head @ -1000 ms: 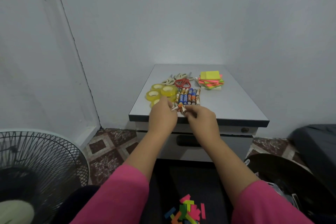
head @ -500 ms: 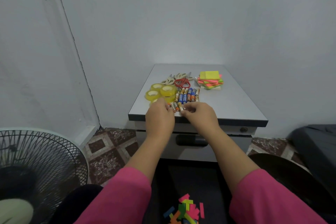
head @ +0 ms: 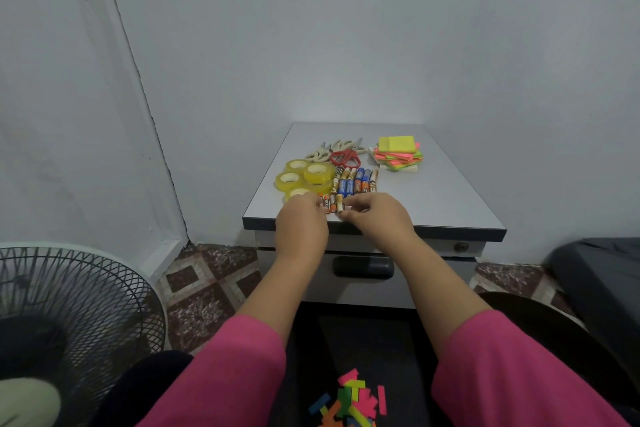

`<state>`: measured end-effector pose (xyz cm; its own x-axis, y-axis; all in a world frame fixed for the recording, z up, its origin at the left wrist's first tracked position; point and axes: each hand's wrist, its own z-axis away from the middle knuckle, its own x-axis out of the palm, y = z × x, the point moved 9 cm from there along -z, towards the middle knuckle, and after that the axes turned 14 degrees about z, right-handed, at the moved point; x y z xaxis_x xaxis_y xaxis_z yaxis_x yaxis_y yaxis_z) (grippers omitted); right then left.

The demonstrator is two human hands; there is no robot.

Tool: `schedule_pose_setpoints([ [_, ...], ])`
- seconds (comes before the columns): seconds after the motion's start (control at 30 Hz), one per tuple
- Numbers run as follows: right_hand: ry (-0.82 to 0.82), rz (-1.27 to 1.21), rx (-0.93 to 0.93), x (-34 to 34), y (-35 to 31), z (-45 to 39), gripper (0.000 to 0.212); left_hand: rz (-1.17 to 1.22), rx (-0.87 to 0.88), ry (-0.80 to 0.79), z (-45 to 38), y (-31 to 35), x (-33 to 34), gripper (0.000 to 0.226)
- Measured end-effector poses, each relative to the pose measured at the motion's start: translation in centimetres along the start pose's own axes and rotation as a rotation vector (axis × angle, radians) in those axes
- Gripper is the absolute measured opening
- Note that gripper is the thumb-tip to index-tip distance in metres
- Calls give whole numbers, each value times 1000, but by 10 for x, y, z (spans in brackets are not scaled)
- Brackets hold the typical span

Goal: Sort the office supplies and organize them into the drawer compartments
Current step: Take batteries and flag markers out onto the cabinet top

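Both hands' fingers curl on small batteries [head: 330, 203] at cabinet top's [head: 443, 198] front edge: left hand [head: 300, 222] and right hand [head: 375, 215] have dropped lower vs a sec ago. Sorting's ongoing; drawer [head: 363, 269] still closed, tape rolls [head: 304, 178] nearby.

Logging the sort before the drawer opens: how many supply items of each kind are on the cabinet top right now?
Tape rolls: 4
Scissors: 3 (1 red-handled, 2 beige-handled)
Batteries: about 11, since the left hand and right hand cover some in the near row
Sticky note pads: 1 stack; separate pads cannot be counted
Total: about 19
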<state>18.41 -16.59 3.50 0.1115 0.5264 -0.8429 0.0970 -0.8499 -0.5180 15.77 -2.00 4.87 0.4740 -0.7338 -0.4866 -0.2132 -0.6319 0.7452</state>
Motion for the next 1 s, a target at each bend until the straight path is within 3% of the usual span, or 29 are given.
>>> schedule_pose_setpoints([
  [0.2, 18, 15, 14, 0, 0, -3, 23, -7, 3, 6, 5, -2, -1, 12],
  [0.53, 3, 28, 7, 2, -4, -4, 24, -54, -16, -42, -3, -2, -1, 16],
  [0.7, 55, 22, 13, -1, -2, -1, 14, -58, 48, -80, 2, -2, 1, 16],
  [1.0, 41, 44, -16, -2, -4, 1, 15, -114, 244, -242, 25, -2, 6, 23],
])
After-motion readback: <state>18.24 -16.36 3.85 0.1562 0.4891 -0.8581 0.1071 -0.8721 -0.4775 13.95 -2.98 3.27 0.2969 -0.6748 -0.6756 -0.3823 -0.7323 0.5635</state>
